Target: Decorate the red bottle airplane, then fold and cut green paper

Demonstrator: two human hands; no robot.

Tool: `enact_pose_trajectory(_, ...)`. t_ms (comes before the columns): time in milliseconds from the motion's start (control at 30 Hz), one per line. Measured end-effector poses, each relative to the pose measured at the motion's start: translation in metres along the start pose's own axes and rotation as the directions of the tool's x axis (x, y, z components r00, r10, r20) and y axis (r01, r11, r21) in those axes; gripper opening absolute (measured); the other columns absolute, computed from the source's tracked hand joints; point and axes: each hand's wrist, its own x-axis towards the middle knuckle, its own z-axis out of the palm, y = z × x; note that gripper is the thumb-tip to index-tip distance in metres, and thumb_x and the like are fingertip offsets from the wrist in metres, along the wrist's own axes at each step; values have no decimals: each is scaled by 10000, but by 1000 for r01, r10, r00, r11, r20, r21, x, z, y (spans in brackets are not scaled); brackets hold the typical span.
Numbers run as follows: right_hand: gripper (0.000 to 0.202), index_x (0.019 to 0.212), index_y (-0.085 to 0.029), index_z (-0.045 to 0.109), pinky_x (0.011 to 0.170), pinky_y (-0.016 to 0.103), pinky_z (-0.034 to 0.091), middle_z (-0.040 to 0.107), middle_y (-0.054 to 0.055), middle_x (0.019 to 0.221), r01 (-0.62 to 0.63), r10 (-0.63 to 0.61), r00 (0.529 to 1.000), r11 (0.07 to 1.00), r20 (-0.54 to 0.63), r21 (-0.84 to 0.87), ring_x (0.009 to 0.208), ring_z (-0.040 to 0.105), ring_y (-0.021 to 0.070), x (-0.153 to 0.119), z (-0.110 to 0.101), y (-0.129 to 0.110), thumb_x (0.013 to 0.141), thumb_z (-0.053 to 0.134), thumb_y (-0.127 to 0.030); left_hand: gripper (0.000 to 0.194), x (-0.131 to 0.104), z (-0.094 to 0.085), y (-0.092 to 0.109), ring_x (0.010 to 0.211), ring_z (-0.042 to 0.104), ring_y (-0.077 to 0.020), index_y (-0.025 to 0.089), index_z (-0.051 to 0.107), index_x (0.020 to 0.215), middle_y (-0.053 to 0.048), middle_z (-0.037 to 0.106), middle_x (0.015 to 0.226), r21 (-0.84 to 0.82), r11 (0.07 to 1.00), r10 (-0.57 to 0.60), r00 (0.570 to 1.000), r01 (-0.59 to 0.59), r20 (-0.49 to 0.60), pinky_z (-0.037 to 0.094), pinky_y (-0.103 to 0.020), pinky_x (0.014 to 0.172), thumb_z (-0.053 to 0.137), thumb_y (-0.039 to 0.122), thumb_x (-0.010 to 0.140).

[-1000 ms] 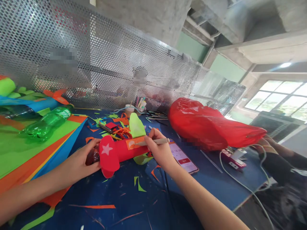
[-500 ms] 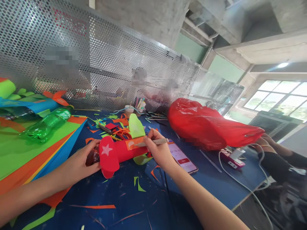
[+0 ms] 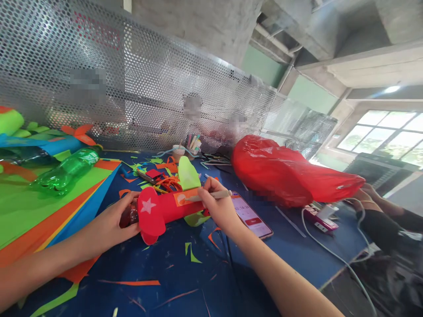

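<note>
A plastic bottle [image 3: 131, 215] wrapped in red paper lies tilted over the table, with red rounded flaps and a pale star [image 3: 148, 205] at its left end. My left hand [image 3: 127, 214] is closed around the bare brownish end of this bottle. Between the fingers of my right hand [image 3: 214, 203] is a light-coloured marker [image 3: 220, 194], its tip on an orange paper patch [image 3: 185, 198] that bears a pale round mark. Light green paper pieces [image 3: 188, 172] stick out above and below the wrapped bottle's right part.
Paper scraps [image 3: 155, 174] and strips litter the blue table [image 3: 132, 264]. A green bottle [image 3: 71, 169] lies on coloured sheets [image 3: 66, 220] at left. A phone [image 3: 253, 218], a red plastic bag [image 3: 280, 174] and a power strip [image 3: 320, 220] are at right, near another person's arm [image 3: 380, 207].
Very little differs. The view has shifted slightly, and both hands keep their hold, with the marker tip still at the orange patch.
</note>
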Motion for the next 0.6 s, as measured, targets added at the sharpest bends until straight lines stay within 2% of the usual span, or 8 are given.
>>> enact_pose_trajectory(333, 230, 627, -252, 407, 496, 258, 264, 410, -77, 505, 5, -5, 1000, 1000, 1, 3, 502, 346, 121, 1, 0, 1, 768, 573, -327, 521, -1, -1, -2, 1116, 694, -325, 270, 542, 1315, -86, 702, 1278, 13, 1000, -3, 1000, 3, 11, 590, -393, 877, 624, 489, 849)
enact_pose_trajectory(600, 238, 633, -255, 407, 498, 264, 268, 419, -81, 508, 2, -2, 1000, 1000, 0, 10, 482, 354, 117, 0, 1, 0, 776, 574, -344, 568, 1, 0, -3, 1174, 656, -347, 234, 482, 1344, -132, 656, 1336, 11, 1000, -22, 999, 22, 37, 553, -455, 946, 612, 515, 868)
